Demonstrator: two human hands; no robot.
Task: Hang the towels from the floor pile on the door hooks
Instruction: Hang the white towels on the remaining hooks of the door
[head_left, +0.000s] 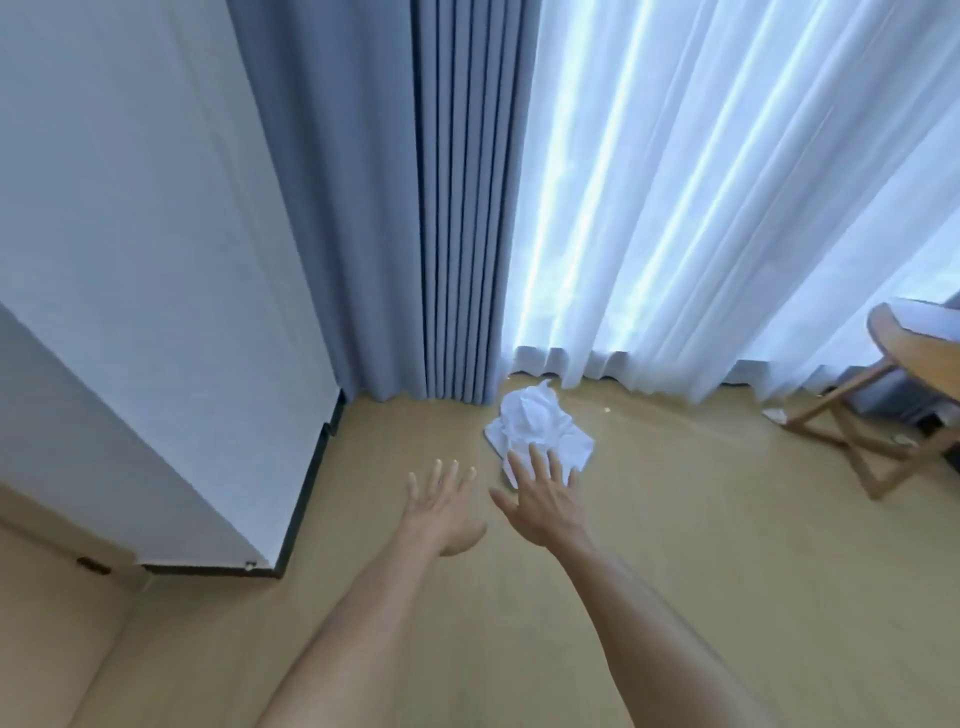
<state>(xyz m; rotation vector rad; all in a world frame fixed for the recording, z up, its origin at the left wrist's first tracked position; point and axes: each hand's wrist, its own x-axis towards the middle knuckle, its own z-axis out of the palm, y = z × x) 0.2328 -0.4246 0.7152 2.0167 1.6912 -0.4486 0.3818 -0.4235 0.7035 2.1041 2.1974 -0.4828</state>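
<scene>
reaching | both hands spread | right hand (543, 499) over towel pile (537, 428)

Plain white crumpled cloth towel pile (537, 428), no print or stripe, faintly blue-tinted in the shadows. Pale yellow-tan smooth floor (675, 519), unpatterned. Grey-blue heavy pleated curtain (415, 208), solid colour, darker in the folds. Sheer white gauzy curtain (727, 182), glowing bluish-white in vertical bands of light. Flat white wall panel (130, 260), edged along the bottom with a black skirting strip (306, 483). Light brown wooden folding stand (872, 447), warm orange-tan, plain. Beige lower surface (47, 623) at far left, carrying a small dark brown mark.
</scene>
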